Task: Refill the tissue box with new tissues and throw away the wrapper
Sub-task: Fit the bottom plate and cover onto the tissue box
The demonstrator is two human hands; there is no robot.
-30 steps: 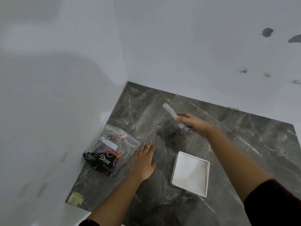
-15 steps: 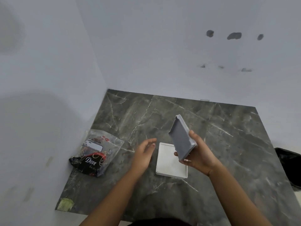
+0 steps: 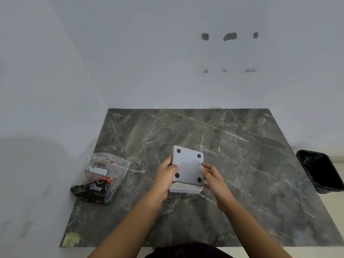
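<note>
Tissue box base [image 3: 188, 167], both hands clamping it, left hand [image 3: 166, 174] and right hand [image 3: 212, 176], hovers over the shell [image 3: 185, 189]; next, press it shut; wrapper [image 3: 101, 178] at nine o'clock.

Home corner — marble counter [image 3: 242, 155], bin [image 3: 323, 170]

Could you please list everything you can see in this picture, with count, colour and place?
base panel: one, grey with four black round feet, held above the box between both hands
box: one, white, on the table under the panel, mostly hidden
tissue pack: one, clear wrapper with black and red print, left side of the table near the wall
table: one, dark grey marble
bin: one, black liner, right of the table
sticker: one, pale green, front left corner
left hand: gripping the panel's left edge
right hand: gripping its right edge
</note>
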